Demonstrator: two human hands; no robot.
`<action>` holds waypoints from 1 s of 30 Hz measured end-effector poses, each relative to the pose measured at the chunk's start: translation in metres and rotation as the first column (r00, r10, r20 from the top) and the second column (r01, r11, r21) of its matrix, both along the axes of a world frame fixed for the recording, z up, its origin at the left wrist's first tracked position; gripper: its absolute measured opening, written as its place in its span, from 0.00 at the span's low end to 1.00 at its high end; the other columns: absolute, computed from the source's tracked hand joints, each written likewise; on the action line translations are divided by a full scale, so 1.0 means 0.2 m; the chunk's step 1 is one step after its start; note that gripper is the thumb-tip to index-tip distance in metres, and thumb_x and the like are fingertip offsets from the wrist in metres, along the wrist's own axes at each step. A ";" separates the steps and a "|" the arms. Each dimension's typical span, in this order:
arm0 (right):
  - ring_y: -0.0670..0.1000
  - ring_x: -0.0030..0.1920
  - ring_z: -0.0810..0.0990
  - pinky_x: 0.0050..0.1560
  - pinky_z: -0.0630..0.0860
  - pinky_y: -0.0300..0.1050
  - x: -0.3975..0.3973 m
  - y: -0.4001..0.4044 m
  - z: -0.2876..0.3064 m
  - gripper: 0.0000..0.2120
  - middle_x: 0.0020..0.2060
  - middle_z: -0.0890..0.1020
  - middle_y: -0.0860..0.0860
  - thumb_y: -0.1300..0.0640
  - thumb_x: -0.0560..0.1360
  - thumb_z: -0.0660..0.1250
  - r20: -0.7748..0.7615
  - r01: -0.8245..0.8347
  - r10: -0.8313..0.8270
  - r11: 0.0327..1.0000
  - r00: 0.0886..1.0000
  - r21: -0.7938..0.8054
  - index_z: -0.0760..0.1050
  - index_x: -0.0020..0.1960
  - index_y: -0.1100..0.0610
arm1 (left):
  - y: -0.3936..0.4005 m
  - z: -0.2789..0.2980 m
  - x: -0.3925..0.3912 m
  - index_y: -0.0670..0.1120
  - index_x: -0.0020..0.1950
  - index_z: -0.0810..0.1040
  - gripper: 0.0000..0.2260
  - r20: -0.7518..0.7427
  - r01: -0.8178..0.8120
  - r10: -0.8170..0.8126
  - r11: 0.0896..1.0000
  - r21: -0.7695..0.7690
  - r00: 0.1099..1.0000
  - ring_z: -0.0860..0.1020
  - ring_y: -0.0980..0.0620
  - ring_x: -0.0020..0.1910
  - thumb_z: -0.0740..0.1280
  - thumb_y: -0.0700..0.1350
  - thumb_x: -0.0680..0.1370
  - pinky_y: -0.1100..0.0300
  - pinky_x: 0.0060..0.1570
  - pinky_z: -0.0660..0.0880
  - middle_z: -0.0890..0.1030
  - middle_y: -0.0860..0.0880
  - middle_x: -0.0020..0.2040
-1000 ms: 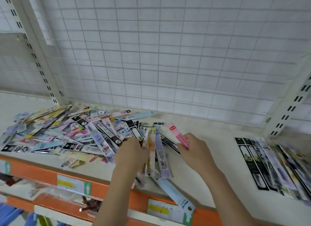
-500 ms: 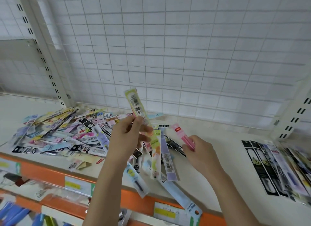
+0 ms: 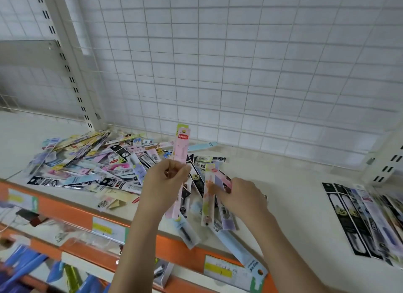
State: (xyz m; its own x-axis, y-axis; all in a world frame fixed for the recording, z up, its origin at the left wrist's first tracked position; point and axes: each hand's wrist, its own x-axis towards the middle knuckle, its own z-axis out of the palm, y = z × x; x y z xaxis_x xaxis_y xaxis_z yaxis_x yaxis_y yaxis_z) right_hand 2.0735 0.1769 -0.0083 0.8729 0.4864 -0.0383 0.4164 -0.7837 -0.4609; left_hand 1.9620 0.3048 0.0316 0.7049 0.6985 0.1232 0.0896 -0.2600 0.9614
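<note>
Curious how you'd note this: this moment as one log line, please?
left hand: holds pink packet upright | right hand: fingers on loose pile, grip unclear | sorted row: flat, right on shelf

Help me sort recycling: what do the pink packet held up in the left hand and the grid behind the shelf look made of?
The pink packet: probably a thin glossy plastic sleeve, perhaps over printed card; it shines and stands stiff. The grid: likely white-coated metal wire, thin straight crossing rods, matte.
</note>
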 end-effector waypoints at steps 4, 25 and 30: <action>0.54 0.38 0.73 0.33 0.65 0.42 -0.02 0.06 0.00 0.23 0.31 0.69 0.48 0.35 0.75 0.59 -0.015 -0.014 0.014 0.998 1.000 -0.058 0.65 0.38 0.55 | 0.04 -0.03 -0.02 0.49 0.43 0.71 0.07 0.010 -0.065 0.065 0.997 -0.046 0.998 0.78 0.52 0.33 0.66 0.38 0.77 0.62 0.35 0.73 0.78 0.46 0.39; 0.51 0.35 0.70 0.31 0.63 0.43 0.05 -0.19 0.12 0.11 0.35 0.70 0.51 0.54 0.77 0.60 -0.189 0.115 -0.091 0.986 0.978 0.124 0.63 0.51 0.60 | 0.04 -0.11 0.26 0.41 0.43 0.71 0.15 -0.404 -0.054 0.287 0.866 0.498 0.868 0.73 0.43 0.39 0.63 0.53 0.77 0.57 0.36 0.67 0.73 0.45 0.38; 0.55 0.40 0.73 0.36 0.66 0.46 0.09 -0.26 0.07 0.09 0.35 0.70 0.50 0.54 0.77 0.61 -0.155 0.155 -0.136 0.981 0.978 0.117 0.63 0.46 0.58 | 0.01 -0.12 0.31 0.40 0.50 0.74 0.22 -0.646 0.165 0.293 0.818 0.551 0.705 0.79 0.43 0.48 0.63 0.61 0.75 0.57 0.37 0.70 0.74 0.45 0.41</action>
State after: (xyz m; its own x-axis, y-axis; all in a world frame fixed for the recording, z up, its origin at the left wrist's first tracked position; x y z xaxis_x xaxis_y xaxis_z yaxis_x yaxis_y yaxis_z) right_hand 2.0907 0.1257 0.0048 0.9243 0.3635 -0.1166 0.2229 -0.7619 -0.6082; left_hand 2.0247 0.3068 0.0071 0.6973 0.7168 -0.0052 0.6833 -0.6625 0.3068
